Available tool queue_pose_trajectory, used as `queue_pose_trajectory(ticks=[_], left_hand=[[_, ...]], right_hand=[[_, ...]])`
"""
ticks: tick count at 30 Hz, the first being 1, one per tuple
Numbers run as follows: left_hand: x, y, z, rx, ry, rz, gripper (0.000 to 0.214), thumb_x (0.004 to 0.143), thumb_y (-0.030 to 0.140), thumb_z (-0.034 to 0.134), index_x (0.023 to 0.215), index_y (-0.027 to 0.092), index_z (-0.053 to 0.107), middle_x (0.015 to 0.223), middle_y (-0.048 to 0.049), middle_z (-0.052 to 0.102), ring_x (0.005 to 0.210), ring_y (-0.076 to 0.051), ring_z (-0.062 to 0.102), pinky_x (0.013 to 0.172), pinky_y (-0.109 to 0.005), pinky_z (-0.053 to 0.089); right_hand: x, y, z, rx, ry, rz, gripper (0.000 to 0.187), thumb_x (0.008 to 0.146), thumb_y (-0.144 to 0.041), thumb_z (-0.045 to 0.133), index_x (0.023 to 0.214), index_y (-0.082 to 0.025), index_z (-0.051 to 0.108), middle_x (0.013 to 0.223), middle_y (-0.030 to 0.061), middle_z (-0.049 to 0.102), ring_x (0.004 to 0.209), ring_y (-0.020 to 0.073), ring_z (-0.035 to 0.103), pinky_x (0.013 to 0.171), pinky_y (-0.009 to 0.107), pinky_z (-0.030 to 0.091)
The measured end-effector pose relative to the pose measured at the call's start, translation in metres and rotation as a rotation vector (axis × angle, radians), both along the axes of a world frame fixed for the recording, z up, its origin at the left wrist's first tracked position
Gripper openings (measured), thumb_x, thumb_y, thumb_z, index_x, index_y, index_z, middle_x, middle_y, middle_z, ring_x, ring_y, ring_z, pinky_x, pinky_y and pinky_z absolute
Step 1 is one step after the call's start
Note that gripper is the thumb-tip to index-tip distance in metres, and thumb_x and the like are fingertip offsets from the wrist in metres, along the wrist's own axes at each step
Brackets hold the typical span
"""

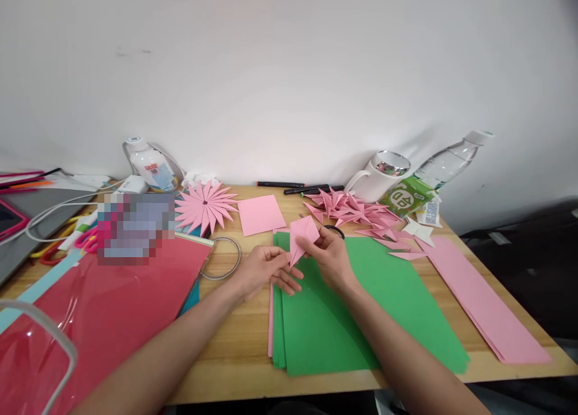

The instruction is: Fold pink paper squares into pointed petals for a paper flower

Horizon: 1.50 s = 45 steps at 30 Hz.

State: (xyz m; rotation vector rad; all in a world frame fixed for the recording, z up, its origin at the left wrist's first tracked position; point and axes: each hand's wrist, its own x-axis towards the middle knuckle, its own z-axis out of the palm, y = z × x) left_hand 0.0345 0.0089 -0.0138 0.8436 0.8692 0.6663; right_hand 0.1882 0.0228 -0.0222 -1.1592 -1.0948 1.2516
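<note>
A partly folded pink paper piece is held up over the stack of green sheets. My right hand pinches its right side between thumb and fingers. My left hand grips its lower pointed end with fingers curled. A flat pink square lies just beyond on the wooden table. A finished pink paper flower sits at the back left. A heap of folded pink petals lies at the back right.
A red plastic folder covers the left. Long pink paper strips run along the right edge. A white mug, a tilted water bottle, a green carton, black markers and a small bottle line the wall.
</note>
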Motion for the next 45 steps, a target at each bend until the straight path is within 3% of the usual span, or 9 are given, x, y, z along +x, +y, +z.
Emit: queue_pose_trajectory(ticks=[6, 12, 14, 16, 20, 27, 34, 45], left_hand=[[-0.001, -0.002, -0.001, 0.033, -0.051, -0.018, 0.033, 0.068, 0.038, 0.074, 0.072, 0.011, 0.055, 0.067, -0.0092, 0.07, 0.059, -0.02, 0.069, 0.059, -0.033, 0.056], [-0.001, -0.005, 0.001, 0.011, -0.089, -0.073, 0.034, 0.074, 0.04, 0.07, 0.082, 0.009, 0.059, 0.091, -0.0172, 0.071, 0.078, -0.025, 0.07, 0.076, -0.041, 0.054], [0.0, -0.005, 0.0, 0.055, -0.082, -0.045, 0.038, 0.075, 0.046, 0.066, 0.085, 0.01, 0.06, 0.091, -0.0157, 0.07, 0.074, -0.024, 0.07, 0.072, -0.039, 0.055], [0.001, -0.004, -0.002, 0.157, -0.027, 0.072, 0.041, 0.073, 0.05, 0.066, 0.084, 0.011, 0.061, 0.081, -0.0098, 0.07, 0.066, -0.019, 0.068, 0.064, -0.032, 0.054], [-0.001, -0.001, -0.001, 0.363, 0.163, 0.29, 0.033, 0.065, 0.044, 0.073, 0.067, 0.013, 0.061, 0.059, 0.0012, 0.063, 0.049, -0.01, 0.057, 0.046, -0.02, 0.043], [-0.006, -0.003, 0.001, 0.348, 0.229, 0.25, 0.033, 0.066, 0.044, 0.071, 0.058, 0.014, 0.061, 0.05, 0.0008, 0.06, 0.046, -0.011, 0.055, 0.049, -0.021, 0.04], [-0.006, -0.002, 0.001, 0.309, 0.16, 0.24, 0.032, 0.062, 0.043, 0.074, 0.058, 0.013, 0.066, 0.055, 0.0001, 0.063, 0.052, -0.011, 0.055, 0.054, -0.021, 0.043], [-0.002, -0.005, -0.003, 0.291, 0.163, 0.306, 0.03, 0.061, 0.039, 0.075, 0.058, 0.014, 0.061, 0.055, 0.0041, 0.057, 0.051, -0.007, 0.051, 0.051, -0.018, 0.041]], right_hand=[[-0.001, -0.003, 0.002, -0.014, 0.007, -0.022, 0.036, 0.059, -0.039, 0.076, 0.084, -0.017, 0.061, 0.068, -0.0007, 0.06, 0.053, 0.0108, 0.049, 0.048, 0.024, 0.042], [0.004, -0.002, 0.004, 0.005, 0.005, -0.017, 0.036, 0.06, -0.039, 0.076, 0.083, -0.018, 0.06, 0.067, -0.0014, 0.06, 0.052, 0.0101, 0.049, 0.047, 0.023, 0.042], [0.004, -0.003, 0.005, 0.0, -0.002, 0.046, 0.035, 0.06, -0.04, 0.076, 0.082, -0.018, 0.06, 0.065, -0.0016, 0.06, 0.052, 0.0103, 0.049, 0.046, 0.023, 0.042], [0.003, -0.006, 0.005, -0.017, -0.01, 0.148, 0.034, 0.059, -0.04, 0.077, 0.078, -0.017, 0.061, 0.062, -0.0022, 0.059, 0.051, 0.0102, 0.049, 0.045, 0.022, 0.04], [-0.002, -0.011, 0.003, -0.033, -0.045, 0.273, 0.033, 0.056, -0.038, 0.08, 0.071, -0.016, 0.062, 0.055, -0.0049, 0.054, 0.047, 0.0077, 0.044, 0.043, 0.021, 0.036], [-0.001, -0.013, 0.005, -0.056, 0.064, 0.255, 0.034, 0.054, -0.039, 0.081, 0.073, -0.015, 0.066, 0.065, -0.0007, 0.065, 0.057, 0.0115, 0.055, 0.055, 0.025, 0.043], [0.0, -0.014, 0.002, -0.101, 0.029, 0.185, 0.038, 0.048, -0.041, 0.083, 0.07, -0.014, 0.067, 0.058, -0.0006, 0.063, 0.05, 0.0105, 0.051, 0.049, 0.024, 0.04], [-0.001, -0.016, 0.004, -0.091, -0.005, 0.161, 0.032, 0.053, -0.041, 0.081, 0.065, -0.015, 0.066, 0.053, -0.003, 0.057, 0.047, 0.0093, 0.045, 0.046, 0.023, 0.035]])
